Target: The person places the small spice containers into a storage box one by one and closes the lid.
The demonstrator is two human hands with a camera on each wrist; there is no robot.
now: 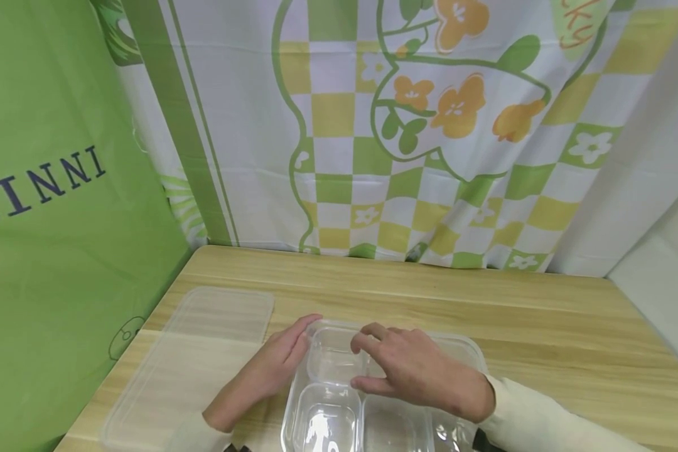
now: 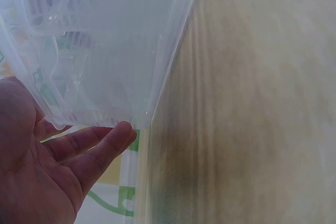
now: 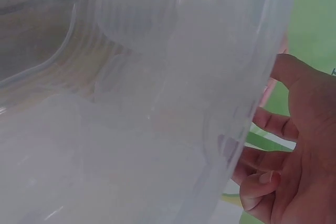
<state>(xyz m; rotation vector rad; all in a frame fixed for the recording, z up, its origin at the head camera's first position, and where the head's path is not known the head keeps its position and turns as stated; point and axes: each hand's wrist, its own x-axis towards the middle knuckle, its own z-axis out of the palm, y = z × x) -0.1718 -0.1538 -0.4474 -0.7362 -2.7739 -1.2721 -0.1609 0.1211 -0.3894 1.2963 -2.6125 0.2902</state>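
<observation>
A clear plastic container [image 1: 395, 427] with several compartments stands on the table, its near end cut off by the head view's lower edge. My left hand [image 1: 279, 358] rests against its far left corner with fingers extended; in the left wrist view the fingertips touch the container's [image 2: 105, 77] edge. Over the compartments hovers my right hand [image 1: 415, 367], its fingers loosely bent and apart, with nothing visible between them. The right wrist view shows those bent fingers [image 3: 268, 158] beside the container's [image 3: 157, 103] edge. A flat, translucent lid [image 1: 220, 320] lies left of the container, partly behind my left forearm.
The wooden table [image 1: 542, 326] extends right of the container and behind it. A patterned curtain [image 1: 333, 116] hangs along the far edge, and a green cloth [image 1: 62, 263] hangs along the left side. A white surface [image 1: 667, 289] borders the right side.
</observation>
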